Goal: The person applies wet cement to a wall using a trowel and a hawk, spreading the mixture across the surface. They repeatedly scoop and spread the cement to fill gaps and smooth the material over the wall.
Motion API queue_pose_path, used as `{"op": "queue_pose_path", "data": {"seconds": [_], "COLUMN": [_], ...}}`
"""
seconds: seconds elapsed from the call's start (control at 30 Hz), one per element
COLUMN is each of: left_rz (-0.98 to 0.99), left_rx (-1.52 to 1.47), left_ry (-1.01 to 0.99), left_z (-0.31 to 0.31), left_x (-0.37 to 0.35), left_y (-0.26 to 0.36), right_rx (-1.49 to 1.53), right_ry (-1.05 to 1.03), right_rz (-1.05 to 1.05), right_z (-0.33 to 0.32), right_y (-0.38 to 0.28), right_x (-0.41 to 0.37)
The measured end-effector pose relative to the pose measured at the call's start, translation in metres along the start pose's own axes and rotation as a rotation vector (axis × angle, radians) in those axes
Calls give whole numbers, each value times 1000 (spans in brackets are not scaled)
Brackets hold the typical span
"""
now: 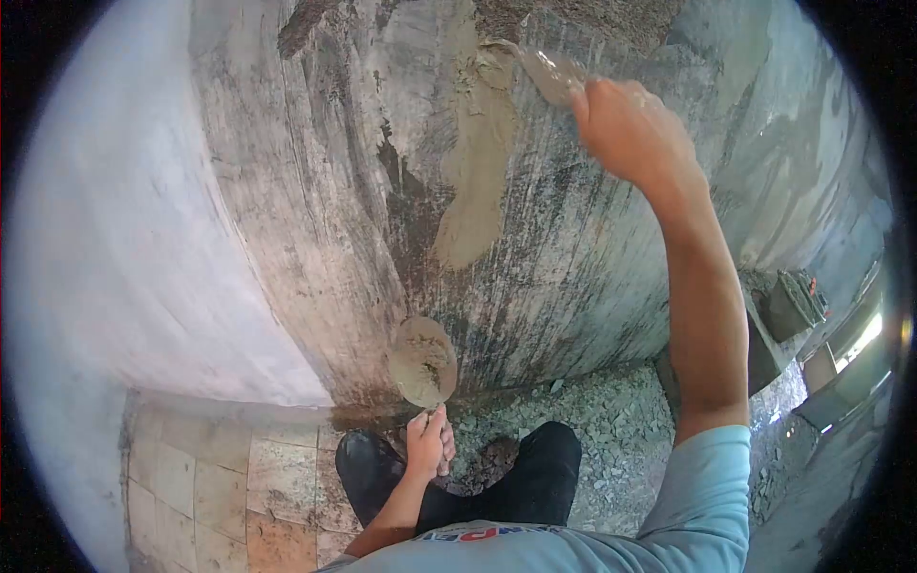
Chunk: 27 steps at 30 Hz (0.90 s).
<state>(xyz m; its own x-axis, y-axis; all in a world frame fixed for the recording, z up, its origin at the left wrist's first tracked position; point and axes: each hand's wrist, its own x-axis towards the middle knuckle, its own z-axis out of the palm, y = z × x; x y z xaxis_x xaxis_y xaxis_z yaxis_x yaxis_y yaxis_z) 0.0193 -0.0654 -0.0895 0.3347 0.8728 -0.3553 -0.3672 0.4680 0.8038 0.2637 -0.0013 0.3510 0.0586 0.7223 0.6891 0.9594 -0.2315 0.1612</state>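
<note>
Trowel (552,73), tip up-left, long axis diagonal, in right grip (635,129)

reaches far up and forward with the right arm (709,306), curving it inward toward the upper middle of the view. leans the right wrist (676,181) in the same direction and closes the right hand (635,129) in a grip, back of the hand turned to view. holds the left forearm (394,514) low and close to the body, angled inward. curls the left hand (430,443) into a closed grip, well apart from and below the right.
</note>
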Motion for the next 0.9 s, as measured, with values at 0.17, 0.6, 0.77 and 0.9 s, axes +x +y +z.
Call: {"op": "queue_pose_path", "data": {"seconds": [0.17,0.6,0.77,0.9], "left_rz": [-2,16,24,14], "left_rx": [-13,10,2,37], "left_ry": [-4,-29,-25,0], "left_z": [4,12,13,15], "left_x": [1,-2,-8,-9], "left_y": [-8,-10,-6,-2], "right_rx": [11,32,196,609], "right_ry": [47,62,67,-71], "right_rz": [-46,-77,-115,5], "right_z": [19,20,43,33], "right_y": [15,23,45,24], "right_x": [17,26,14,10]}}
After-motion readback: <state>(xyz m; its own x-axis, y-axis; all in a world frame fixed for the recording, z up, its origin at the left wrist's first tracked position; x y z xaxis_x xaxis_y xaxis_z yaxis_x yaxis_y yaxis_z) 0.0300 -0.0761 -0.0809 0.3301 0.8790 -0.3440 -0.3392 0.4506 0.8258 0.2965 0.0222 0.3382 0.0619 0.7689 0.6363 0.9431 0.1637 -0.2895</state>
